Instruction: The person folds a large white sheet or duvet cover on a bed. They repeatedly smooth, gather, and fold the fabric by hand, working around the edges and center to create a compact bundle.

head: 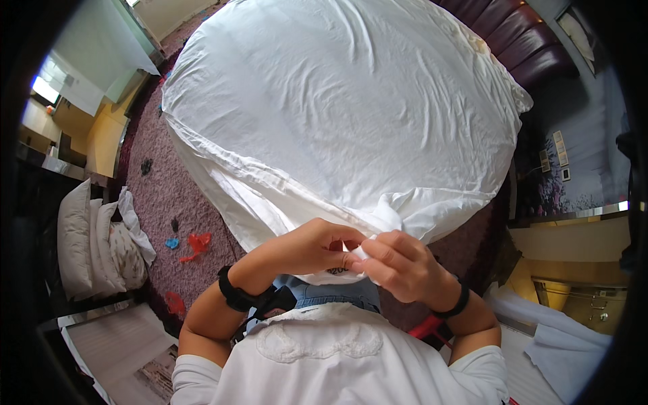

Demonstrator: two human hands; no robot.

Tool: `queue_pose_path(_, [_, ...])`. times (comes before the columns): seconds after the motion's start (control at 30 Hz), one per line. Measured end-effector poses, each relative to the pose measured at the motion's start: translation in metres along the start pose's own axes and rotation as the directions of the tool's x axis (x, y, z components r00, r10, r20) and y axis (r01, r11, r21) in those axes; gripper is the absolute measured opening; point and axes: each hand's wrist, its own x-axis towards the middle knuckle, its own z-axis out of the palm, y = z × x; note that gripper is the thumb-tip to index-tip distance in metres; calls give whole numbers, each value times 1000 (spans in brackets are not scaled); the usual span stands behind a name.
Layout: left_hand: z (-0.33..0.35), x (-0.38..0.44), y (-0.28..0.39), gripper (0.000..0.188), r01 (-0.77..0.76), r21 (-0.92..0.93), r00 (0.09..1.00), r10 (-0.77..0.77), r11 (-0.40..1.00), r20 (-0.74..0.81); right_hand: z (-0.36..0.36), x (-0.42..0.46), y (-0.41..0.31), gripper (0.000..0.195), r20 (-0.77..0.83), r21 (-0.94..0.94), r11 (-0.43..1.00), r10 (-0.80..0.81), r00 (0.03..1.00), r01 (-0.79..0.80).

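A large bed (329,106) in front of me is spread with a wrinkled white cloth cover. Its near edge is gathered up in loose folds (400,212) close to my waist. My left hand (316,248) pinches a bit of this white fabric (360,253) between thumb and fingers. From the other side my right hand (405,266) grips the same bit, and the fingertips of both hands nearly meet. Below them hangs a part of the fabric with dark printed marks, partly hidden by my left hand. What lies inside my fingers is not visible.
Stacked pillows (81,243) stand at the left. Red plastic scraps (198,244) and a blue scrap (172,243) lie on the purple carpet (157,197). A dark red padded headboard (526,35) rises at the far right, near wall sockets (560,148). White cloth (567,349) lies at lower right.
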Motion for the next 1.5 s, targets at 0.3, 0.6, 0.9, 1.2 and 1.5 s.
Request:
queue_pose_path(0.3, [49, -8, -83, 19, 65, -220, 989, -92, 973, -116, -13, -33, 16, 31, 554, 504, 655, 255, 793, -563])
queue_pose_path(0.6, [76, 0, -72, 20, -159, 628, 877, 401, 761, -265, 100, -39, 53, 21, 531, -161, 647, 693, 487, -746])
queue_pose_path(0.9, [60, -18, -84, 25, -176, 555, 551, 548, 813, -629, -27, -92, 57, 7, -384, -66, 349, 856, 347, -935])
queue_pose_path(1.2, [67, -1, -80, 32, -352, 471, 586, 583, 809, -563, 22, -136, 7, 14, 217, -332, 128, 975, 56, -935])
queue_pose_path(1.5, [66, -8, -85, 34, -337, 500, 625, 587, 798, -515, 10, -47, 50, 40, 533, 497, 484, 485, 693, -721])
